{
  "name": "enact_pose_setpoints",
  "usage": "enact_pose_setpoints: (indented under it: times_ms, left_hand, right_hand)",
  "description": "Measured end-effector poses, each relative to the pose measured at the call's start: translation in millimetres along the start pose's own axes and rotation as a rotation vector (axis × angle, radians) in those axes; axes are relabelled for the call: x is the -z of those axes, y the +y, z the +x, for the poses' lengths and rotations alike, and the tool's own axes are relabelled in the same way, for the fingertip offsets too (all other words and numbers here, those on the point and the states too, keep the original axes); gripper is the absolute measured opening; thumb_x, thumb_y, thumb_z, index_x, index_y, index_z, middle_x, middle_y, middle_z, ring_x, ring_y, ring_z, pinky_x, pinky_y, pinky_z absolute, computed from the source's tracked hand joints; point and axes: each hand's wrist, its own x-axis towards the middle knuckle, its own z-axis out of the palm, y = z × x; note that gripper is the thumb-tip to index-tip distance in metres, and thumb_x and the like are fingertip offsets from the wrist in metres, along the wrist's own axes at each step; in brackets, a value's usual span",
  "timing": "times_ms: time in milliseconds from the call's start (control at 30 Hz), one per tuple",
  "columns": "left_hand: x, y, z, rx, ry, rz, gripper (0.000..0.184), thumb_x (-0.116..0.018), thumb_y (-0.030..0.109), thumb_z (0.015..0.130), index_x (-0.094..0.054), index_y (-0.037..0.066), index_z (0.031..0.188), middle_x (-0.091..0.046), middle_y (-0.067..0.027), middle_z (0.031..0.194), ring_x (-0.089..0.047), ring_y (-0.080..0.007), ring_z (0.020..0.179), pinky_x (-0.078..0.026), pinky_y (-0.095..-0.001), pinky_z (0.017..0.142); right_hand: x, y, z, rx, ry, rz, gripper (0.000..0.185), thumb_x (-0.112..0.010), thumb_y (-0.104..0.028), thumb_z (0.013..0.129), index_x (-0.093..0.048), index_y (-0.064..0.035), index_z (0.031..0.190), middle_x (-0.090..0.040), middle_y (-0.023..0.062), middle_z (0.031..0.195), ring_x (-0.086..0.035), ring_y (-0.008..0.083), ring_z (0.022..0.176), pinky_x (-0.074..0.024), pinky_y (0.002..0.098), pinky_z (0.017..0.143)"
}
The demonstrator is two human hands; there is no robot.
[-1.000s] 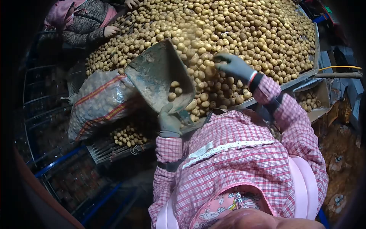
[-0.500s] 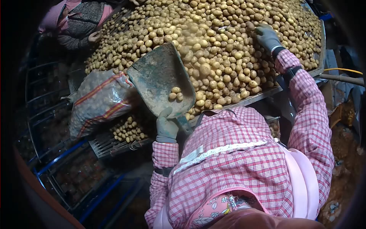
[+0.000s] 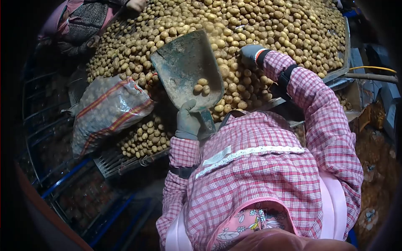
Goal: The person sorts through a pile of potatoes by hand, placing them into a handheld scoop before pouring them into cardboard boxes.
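Observation:
My left hand (image 3: pixel 188 120), in a grey-green glove, grips the rear edge of a worn green scoop (image 3: pixel 180 58), thumb over the rim. Three potatoes (image 3: pixel 202 86) lie in the scoop near its back, and its short handle (image 3: pixel 208 121) points toward my body. The scoop's front lip rests against a large heap of potatoes (image 3: pixel 276 25). My right hand (image 3: pixel 251 52), gloved in grey, reaches into the heap just right of the scoop. Its fingers are turned down and hidden, so whether it holds a potato does not show.
A filled mesh bag (image 3: pixel 111 113) with red and yellow stripes leans left of the scoop. Below it, more potatoes (image 3: pixel 144 140) lie on a slatted rack (image 3: pixel 109 163). Another person (image 3: pixel 90 25) works at the upper left. The sorting table's metal edge (image 3: pixel 346 46) bounds the heap at right.
My right hand has swept left across the potatoes toward the scoop. My left hand and the scoop have shifted slightly right and up. The other person's hand has moved at the top.

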Motion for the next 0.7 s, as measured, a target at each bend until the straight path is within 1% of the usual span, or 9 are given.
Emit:
enact_pose_setpoints:
  times_ms: [267,333,367,467,500,533,600,633,700]
  left_hand:
    - [-2.8,10.2,-18.0,-0.055,0.076,0.103,0.034,-0.055,0.011,0.099,-0.062,-0.01,0.124,-0.068,-0.0185,0.125,-0.066,-0.0305,0.117,-0.054,-0.0445,0.106]
    - [16.7,8.8,-5.2,-0.06,0.011,0.137,0.038,-0.057,0.011,0.097,-0.06,-0.013,0.126,-0.067,-0.0221,0.124,-0.068,-0.0333,0.113,-0.057,-0.0459,0.1]
    - [26.7,7.5,-2.1,-0.06,-0.017,0.154,0.04,-0.058,0.011,0.096,-0.059,-0.014,0.127,-0.067,-0.0239,0.124,-0.069,-0.0347,0.111,-0.059,-0.0465,0.097]
    - [16.6,21.1,-24.5,-0.216,0.078,0.239,0.033,-0.055,0.012,0.1,-0.065,-0.011,0.121,-0.071,-0.0179,0.12,-0.068,-0.0253,0.111,-0.054,-0.0396,0.105]
    - [16.6,26.1,-30.3,-0.234,0.079,0.231,0.034,-0.057,0.014,0.099,-0.067,-0.011,0.12,-0.073,-0.0198,0.116,-0.071,-0.0276,0.106,-0.058,-0.0407,0.099]
    - [26.1,30.0,-29.8,-0.213,0.094,0.264,0.034,-0.057,0.014,0.099,-0.067,-0.011,0.12,-0.073,-0.0199,0.115,-0.071,-0.0282,0.105,-0.059,-0.0407,0.097]
    - [49.5,35.4,-27.5,-0.166,0.126,0.336,0.035,-0.059,0.016,0.098,-0.067,-0.011,0.119,-0.073,-0.0201,0.113,-0.072,-0.0294,0.103,-0.061,-0.0409,0.092]
    - [50.1,34.3,-31.0,-0.165,0.136,0.301,0.037,-0.06,0.018,0.097,-0.067,-0.011,0.118,-0.073,-0.0205,0.115,-0.073,-0.0313,0.102,-0.063,-0.0428,0.086]
    - [46.3,30.1,-34.9,-0.165,0.144,0.272,0.036,-0.061,0.017,0.097,-0.066,-0.012,0.119,-0.072,-0.0206,0.115,-0.073,-0.031,0.103,-0.063,-0.0426,0.088]
  right_hand:
    - [-15.4,4.2,3.2,-0.046,0.062,-0.153,0.026,-0.066,-0.02,0.084,-0.079,-0.0057,0.102,-0.075,0.0221,0.106,-0.072,0.0412,0.103,-0.0581,0.0486,0.088]
    - [-16.1,-1.4,-0.6,-0.102,0.114,-0.172,0.027,-0.065,-0.021,0.085,-0.079,-0.0056,0.102,-0.075,0.0221,0.106,-0.072,0.0411,0.103,-0.058,0.0488,0.088]
    - [-19.0,0.5,-3.1,-0.095,0.118,-0.126,0.026,-0.065,-0.021,0.084,-0.079,-0.0064,0.101,-0.075,0.0211,0.104,-0.072,0.0403,0.101,-0.0581,0.0486,0.087]
    - [-13.1,13.4,-17.9,-0.072,0.137,0.003,0.024,-0.065,-0.022,0.083,-0.081,-0.009,0.096,-0.077,0.0183,0.098,-0.074,0.038,0.097,-0.0582,0.0479,0.086]
    - [-4.9,15.4,-29.4,-0.079,0.11,0.052,0.023,-0.067,-0.024,0.082,-0.081,-0.0108,0.092,-0.077,0.0159,0.089,-0.075,0.0355,0.09,-0.0587,0.0462,0.081]
    - [26.0,-0.8,-55.0,-0.136,-0.037,0.081,0.033,-0.071,-0.031,0.085,-0.08,-0.0058,0.103,-0.076,0.0205,0.106,-0.073,0.0377,0.103,-0.0573,0.0459,0.089]
    - [8.0,24.8,-39.8,-0.17,0.139,0.072,0.033,-0.073,-0.035,0.083,-0.081,-0.0072,0.098,-0.076,0.0203,0.099,-0.074,0.0367,0.097,-0.0575,0.0463,0.085]
    - [-0.6,22.1,-50.4,-0.171,0.278,0.232,0.03,-0.073,-0.036,0.083,-0.08,-0.0084,0.095,-0.076,0.0194,0.094,-0.073,0.0374,0.092,-0.0575,0.0469,0.082]
    - [-14.8,-6.5,-73.1,-0.077,0.289,0.357,0.032,-0.073,-0.038,0.084,-0.078,-0.0133,0.104,-0.075,0.0176,0.101,-0.072,0.0367,0.097,-0.0567,0.0468,0.085]
